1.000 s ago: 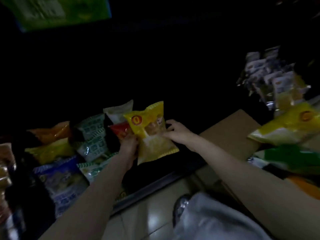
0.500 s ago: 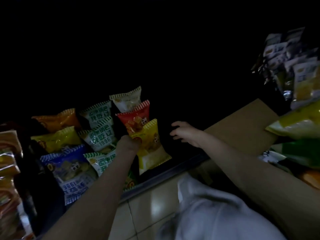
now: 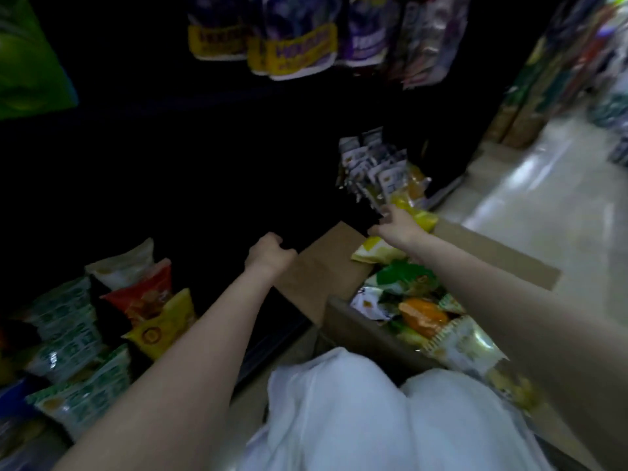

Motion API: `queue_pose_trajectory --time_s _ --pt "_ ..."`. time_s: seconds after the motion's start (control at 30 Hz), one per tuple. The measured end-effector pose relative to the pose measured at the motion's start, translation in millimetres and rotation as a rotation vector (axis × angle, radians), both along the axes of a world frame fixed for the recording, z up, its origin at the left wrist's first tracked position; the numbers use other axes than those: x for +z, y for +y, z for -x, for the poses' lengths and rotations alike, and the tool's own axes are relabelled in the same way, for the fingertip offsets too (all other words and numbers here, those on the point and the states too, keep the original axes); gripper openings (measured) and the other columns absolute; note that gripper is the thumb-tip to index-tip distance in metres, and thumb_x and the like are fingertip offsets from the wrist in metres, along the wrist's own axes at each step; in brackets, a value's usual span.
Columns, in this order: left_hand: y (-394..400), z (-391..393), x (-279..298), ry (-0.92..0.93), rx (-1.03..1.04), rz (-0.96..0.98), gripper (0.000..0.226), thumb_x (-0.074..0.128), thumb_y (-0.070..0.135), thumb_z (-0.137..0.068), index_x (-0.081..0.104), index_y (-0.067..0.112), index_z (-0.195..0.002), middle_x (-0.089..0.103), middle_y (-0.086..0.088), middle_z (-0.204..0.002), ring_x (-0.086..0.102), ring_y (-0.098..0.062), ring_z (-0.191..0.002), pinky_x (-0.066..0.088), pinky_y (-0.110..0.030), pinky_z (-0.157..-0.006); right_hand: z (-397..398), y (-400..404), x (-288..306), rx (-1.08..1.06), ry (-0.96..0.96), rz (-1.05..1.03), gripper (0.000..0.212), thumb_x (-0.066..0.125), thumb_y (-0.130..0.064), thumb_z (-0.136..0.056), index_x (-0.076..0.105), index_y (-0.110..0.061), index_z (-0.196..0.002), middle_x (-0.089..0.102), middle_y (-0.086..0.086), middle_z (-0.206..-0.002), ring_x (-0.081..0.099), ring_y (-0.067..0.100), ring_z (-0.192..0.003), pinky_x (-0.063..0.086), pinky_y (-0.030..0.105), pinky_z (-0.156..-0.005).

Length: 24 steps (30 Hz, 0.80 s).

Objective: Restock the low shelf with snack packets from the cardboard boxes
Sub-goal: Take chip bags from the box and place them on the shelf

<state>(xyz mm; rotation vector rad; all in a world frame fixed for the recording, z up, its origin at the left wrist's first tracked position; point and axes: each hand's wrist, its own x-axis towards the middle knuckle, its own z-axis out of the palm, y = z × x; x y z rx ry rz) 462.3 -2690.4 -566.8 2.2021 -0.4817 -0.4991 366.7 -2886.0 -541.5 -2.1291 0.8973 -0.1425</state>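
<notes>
Snack packets [image 3: 421, 317] lie heaped in the open cardboard box [image 3: 360, 331], a jumble of crinkly, glossy pillow pouches in green, orange, white and pale gold with serrated end seals. The right hand [image 3: 396, 226] reaches over the far end of that heap, fingers stretched out and relaxed, its fingertips at a yellow packet [image 3: 419, 215] that lies at the box's far edge; whether it has any hold on the packet cannot be told through the blur. Just beyond the fingers stands a bundle of small silvery-white sachets [image 3: 377, 164], stiff and flat with shiny foil edges. Under the wrist a second yellow pouch [image 3: 377, 253] rests on the box's flat brown flap [image 3: 323, 266], matte and smooth.

The left hand [image 3: 270, 254] hangs over the near corner of that flap, fingers curled into a loose fist around nothing visible. Down and to the left of it, on the dark low shelf [image 3: 272, 345], stocked packets stand in rows: a puffy yellow one [image 3: 163, 328] nearest the forearm, a red one [image 3: 142, 297] behind it, a white one [image 3: 122, 266] further back, and green-and-white patterned pouches [image 3: 68, 328] further left. Soft white fabric [image 3: 356, 409] covers the person's knees at the bottom. Purple and yellow bags [image 3: 292, 45] hang overhead, and a glossy tiled floor [image 3: 543, 198] stretches beyond the right hand.
</notes>
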Motion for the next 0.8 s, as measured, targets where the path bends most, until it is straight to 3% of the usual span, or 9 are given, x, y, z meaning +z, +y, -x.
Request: queue_pose_trajectory --time_s 0.17,0.3,0.4,0.5,0.63,0.8 --pt "-72 26 -4 -0.147 -0.126 -0.044 0.051 0.054 0.019 -0.094 0.035 0.015 -0.141 0.046 -0.012 -0.138 0.051 -0.025 -0.12 0.044 -0.03 -0.086 64 -66 -8 -0.165 0.111 0.046 0.065 0.073 -0.016 -0.078 0.041 -0.009 -0.134 0.05 0.016 -0.131 0.05 0.033 -0.119 0.045 0.038 -0.096" --pt "-119 23 -21 -0.216 -0.285 -0.061 0.061 0.061 0.022 -0.089 0.032 0.015 -0.143 0.041 -0.011 -0.142 0.041 -0.024 -0.129 0.038 -0.029 -0.096 91 -102 -31 -0.227 0.18 -0.007 0.072 0.072 -0.029 -0.081 0.036 -0.01 -0.14 0.037 0.014 -0.144 0.037 0.031 -0.131 0.037 0.038 -0.102" --pt "-155 17 -36 -0.232 -0.358 -0.033 0.072 0.066 0.021 -0.085 0.027 0.017 -0.145 0.039 -0.012 -0.143 0.039 -0.025 -0.131 0.037 -0.031 -0.099 89 -126 -53 -0.222 0.176 -0.058 0.088 0.075 -0.044 -0.073 0.028 -0.024 -0.144 0.026 0.013 -0.151 0.032 0.035 -0.134 0.038 0.047 -0.105" --pt "-194 8 -54 -0.234 -0.373 -0.025 0.082 0.07 0.025 -0.083 0.02 0.021 -0.147 0.034 -0.013 -0.146 0.035 -0.027 -0.134 0.035 -0.032 -0.102 73 -157 -76 -0.252 0.199 -0.08 0.105 0.077 -0.058 -0.06 0.02 -0.035 -0.145 0.02 0.016 -0.153 0.028 0.04 -0.136 0.035 0.056 -0.106" --pt "-243 -5 -69 -0.211 -0.327 0.0 0.092 0.071 0.028 -0.081 0.01 0.022 -0.149 0.024 -0.012 -0.151 0.028 -0.026 -0.138 0.031 -0.034 -0.106 49 -184 -100 -0.275 0.225 -0.119 0.115 0.077 -0.055 -0.062 0.006 -0.032 -0.149 0.012 0.021 -0.154 0.019 0.043 -0.139 0.028 0.055 -0.111" --pt "-293 -23 -91 -0.064 -0.2 0.029 0.106 0.076 0.031 -0.076 0.001 0.017 -0.15 0.021 -0.011 -0.154 0.026 -0.028 -0.14 0.03 -0.038 -0.109 25 -196 -118 -0.316 0.194 -0.053 0.098 0.075 -0.048 -0.071 0.019 -0.022 -0.148 0.001 0.02 -0.154 0.012 0.043 -0.14 0.022 0.049 -0.112"
